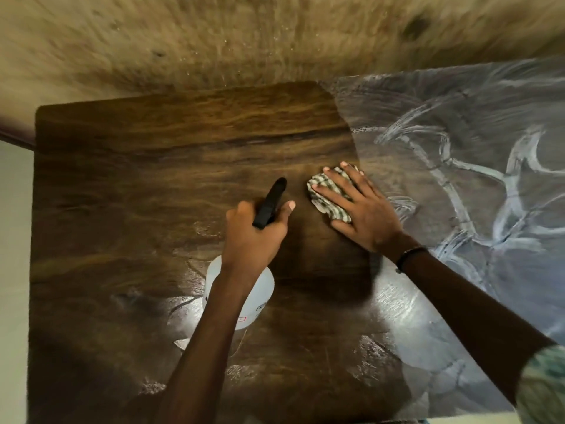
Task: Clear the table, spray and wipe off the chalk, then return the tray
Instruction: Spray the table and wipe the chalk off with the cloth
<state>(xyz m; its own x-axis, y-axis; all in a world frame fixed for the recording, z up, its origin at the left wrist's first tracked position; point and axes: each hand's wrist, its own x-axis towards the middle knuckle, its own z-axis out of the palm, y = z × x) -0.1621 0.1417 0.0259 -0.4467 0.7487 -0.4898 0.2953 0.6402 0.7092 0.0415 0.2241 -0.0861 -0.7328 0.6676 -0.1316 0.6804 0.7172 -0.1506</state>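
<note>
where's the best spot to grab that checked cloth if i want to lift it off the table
Probably its near-left edge: the checked cloth lies bunched and flat on the table under the open right hand, which covers its right side. The crumpled folds showing on the left give something to pinch from above.

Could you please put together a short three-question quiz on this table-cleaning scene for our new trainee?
1. True or false: the left hand grips the spray bottle.
2. What lies under the right hand? A) a sponge B) a checked cloth C) a brush
3. On which side of the table, as the person sees it, do the white chalk smears remain?

Key
1. True; its fingers curl round the black trigger head.
2. B; the fingers press flat on it.
3. The right side; the middle and left look mostly wiped to bare wood.
</note>
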